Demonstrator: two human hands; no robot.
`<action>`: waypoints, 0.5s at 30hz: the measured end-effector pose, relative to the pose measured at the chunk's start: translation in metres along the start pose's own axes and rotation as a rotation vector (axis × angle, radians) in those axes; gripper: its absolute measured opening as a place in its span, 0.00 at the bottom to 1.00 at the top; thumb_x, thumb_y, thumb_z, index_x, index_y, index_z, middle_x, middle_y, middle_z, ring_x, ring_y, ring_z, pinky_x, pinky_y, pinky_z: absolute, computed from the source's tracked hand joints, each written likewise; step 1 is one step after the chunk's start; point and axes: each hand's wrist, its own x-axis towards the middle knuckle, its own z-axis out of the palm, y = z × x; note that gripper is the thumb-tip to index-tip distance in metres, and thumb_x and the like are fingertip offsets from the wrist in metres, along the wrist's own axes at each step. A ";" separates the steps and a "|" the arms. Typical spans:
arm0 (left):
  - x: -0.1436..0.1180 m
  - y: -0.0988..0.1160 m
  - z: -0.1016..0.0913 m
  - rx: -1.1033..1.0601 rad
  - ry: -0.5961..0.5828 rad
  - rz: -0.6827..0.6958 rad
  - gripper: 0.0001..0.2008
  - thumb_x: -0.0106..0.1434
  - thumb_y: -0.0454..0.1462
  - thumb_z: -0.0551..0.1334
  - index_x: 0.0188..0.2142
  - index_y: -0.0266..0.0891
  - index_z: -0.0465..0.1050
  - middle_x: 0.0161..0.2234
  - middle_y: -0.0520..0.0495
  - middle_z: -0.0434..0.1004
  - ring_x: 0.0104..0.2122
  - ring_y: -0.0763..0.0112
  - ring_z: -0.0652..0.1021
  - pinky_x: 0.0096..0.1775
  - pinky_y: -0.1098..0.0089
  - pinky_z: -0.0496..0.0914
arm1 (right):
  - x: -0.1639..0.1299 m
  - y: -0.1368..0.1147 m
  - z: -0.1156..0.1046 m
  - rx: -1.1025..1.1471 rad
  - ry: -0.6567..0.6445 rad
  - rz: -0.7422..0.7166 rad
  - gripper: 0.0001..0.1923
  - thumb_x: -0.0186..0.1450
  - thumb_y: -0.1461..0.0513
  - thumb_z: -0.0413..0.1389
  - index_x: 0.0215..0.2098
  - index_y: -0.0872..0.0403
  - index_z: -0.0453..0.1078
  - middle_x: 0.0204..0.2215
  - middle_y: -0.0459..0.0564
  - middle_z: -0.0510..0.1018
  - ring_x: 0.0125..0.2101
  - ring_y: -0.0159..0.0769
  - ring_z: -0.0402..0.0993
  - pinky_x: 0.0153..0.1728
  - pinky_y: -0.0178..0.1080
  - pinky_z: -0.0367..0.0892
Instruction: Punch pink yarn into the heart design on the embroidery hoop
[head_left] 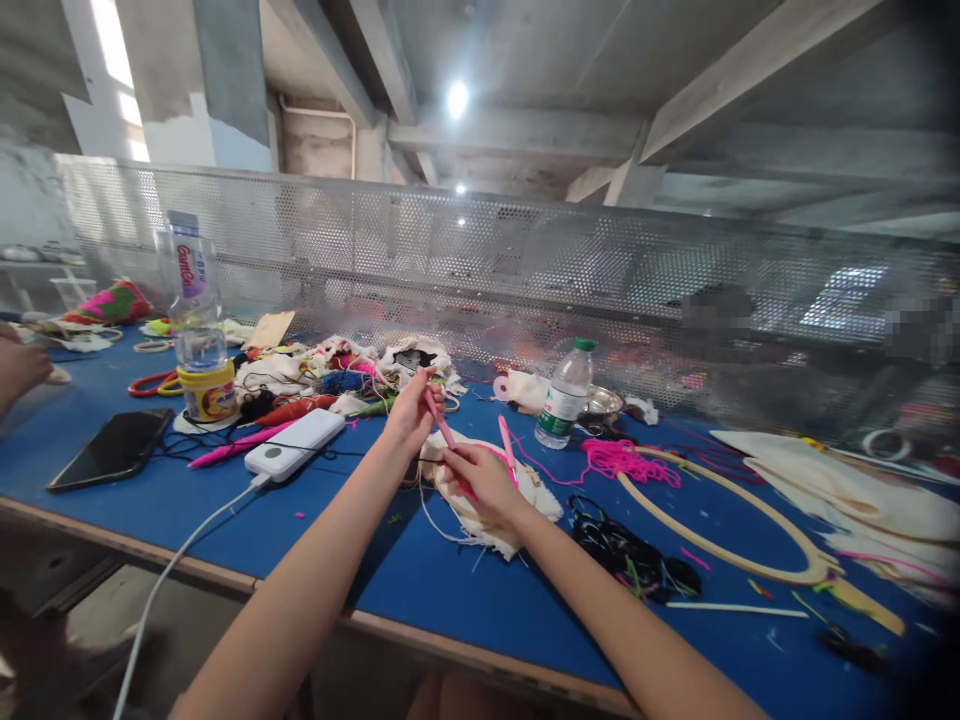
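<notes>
While the left hand (pixel 411 412) pinches the upper end of a slim, pink, pen-shaped tool (pixel 442 416), the right hand (pixel 484 482) closes its fingers around the lower end, so both grips are narrow and share one object. The tool is held clear of the blue tabletop (pixel 525 595), its long axis slanting from the left fingertips down and rightward to the right fingers, which hide its lower tip. A piece of frayed white fabric (pixel 536 505) lies below and partly behind the right hand, which is the nearer of the two; whether the right hand also touches the fabric cannot be told. Just beyond the right hand, a second, lighter pink rod-shaped object (pixel 506 442) stands tilted at the fabric. A clear plastic bottle with a green cap (pixel 562 400) stands upright to the right, near a loose heap of magenta yarn (pixel 630 462) and a large, pale wooden hoop (pixel 804 570).
</notes>
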 end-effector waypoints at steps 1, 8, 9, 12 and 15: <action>0.003 0.006 -0.003 -0.001 0.036 0.051 0.07 0.59 0.38 0.55 0.32 0.36 0.66 0.16 0.54 0.64 0.16 0.82 0.65 0.20 0.81 0.59 | -0.002 0.000 -0.001 -0.001 -0.004 0.013 0.16 0.55 0.50 0.52 0.23 0.56 0.62 0.17 0.42 0.66 0.17 0.26 0.60 0.21 0.31 0.55; 0.016 0.046 -0.026 0.465 0.311 0.541 0.12 0.52 0.43 0.60 0.29 0.36 0.70 0.15 0.56 0.63 0.13 0.84 0.60 0.17 0.79 0.53 | -0.018 -0.020 -0.011 -0.370 0.112 -0.034 0.16 0.61 0.51 0.44 0.24 0.54 0.59 0.17 0.41 0.65 0.18 0.27 0.59 0.21 0.31 0.53; 0.015 0.045 -0.027 0.621 0.300 0.584 0.12 0.51 0.43 0.60 0.28 0.35 0.71 0.15 0.56 0.62 0.14 0.83 0.60 0.18 0.78 0.52 | -0.020 -0.024 -0.013 -0.503 0.146 -0.079 0.16 0.62 0.52 0.42 0.24 0.54 0.59 0.17 0.42 0.65 0.19 0.28 0.60 0.22 0.32 0.53; 0.011 0.030 -0.026 1.096 0.153 0.517 0.09 0.48 0.39 0.62 0.18 0.35 0.70 0.13 0.56 0.60 0.16 0.80 0.61 0.19 0.77 0.52 | -0.023 -0.032 -0.021 -0.927 0.209 -0.186 0.17 0.64 0.55 0.39 0.23 0.53 0.59 0.19 0.44 0.66 0.22 0.30 0.61 0.24 0.32 0.49; 0.008 0.010 -0.025 1.321 -0.035 0.224 0.08 0.44 0.31 0.62 0.12 0.34 0.68 0.10 0.55 0.57 0.15 0.80 0.58 0.18 0.77 0.50 | -0.022 -0.033 -0.031 -1.122 0.234 -0.145 0.16 0.65 0.57 0.38 0.25 0.53 0.61 0.21 0.45 0.69 0.23 0.31 0.63 0.23 0.33 0.47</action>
